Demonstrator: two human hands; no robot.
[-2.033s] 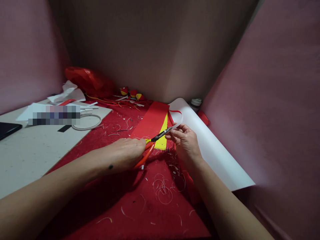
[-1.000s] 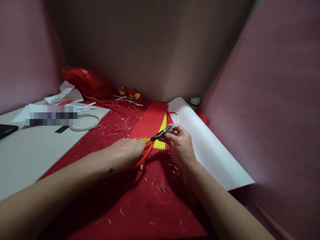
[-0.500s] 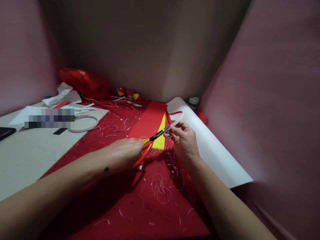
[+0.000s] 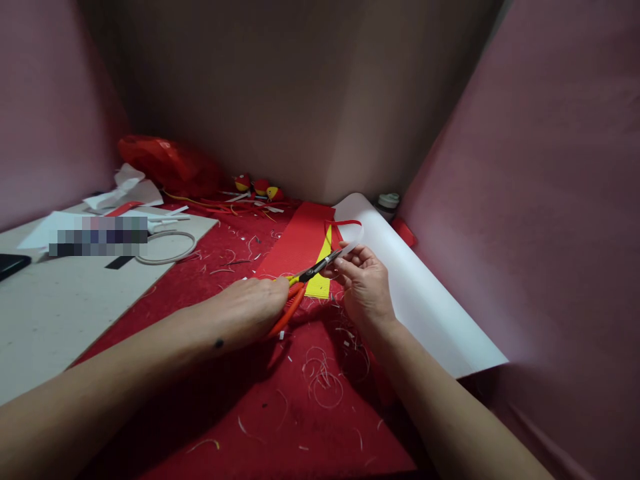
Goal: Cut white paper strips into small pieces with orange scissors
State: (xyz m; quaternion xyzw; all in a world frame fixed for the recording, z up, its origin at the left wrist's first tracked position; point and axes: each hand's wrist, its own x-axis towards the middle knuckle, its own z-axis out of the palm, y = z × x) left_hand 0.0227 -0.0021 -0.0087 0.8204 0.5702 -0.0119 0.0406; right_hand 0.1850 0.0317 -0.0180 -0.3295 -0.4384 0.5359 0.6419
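My left hand (image 4: 265, 300) is closed round the red and yellow handles of a pair of scissors (image 4: 311, 272), whose dark blades point up and to the right. The blade tips reach the fingers of my right hand (image 4: 364, 280). Between its thumb and fingers, my right hand pinches a narrow paper strip (image 4: 350, 248), pale on one face and red on the other, which loops away toward the back. Below the blades lie a sheet of red corrugated paper (image 4: 297, 237) and a yellow corrugated piece (image 4: 319, 285).
A curled white sheet (image 4: 425, 300) lies on the right. Thin offcuts (image 4: 324, 387) litter the red cloth (image 4: 240, 413). At left, a pale board (image 4: 60, 313) bears papers and a ring (image 4: 167, 247). Small red-yellow figures (image 4: 260, 187) and a red plastic bag (image 4: 167, 163) sit at the back.
My right hand has shifted slightly left and closer to the scissors. The strip's loop has lowered and turned, with more of its red face showing. The scissors stay in nearly the same place.
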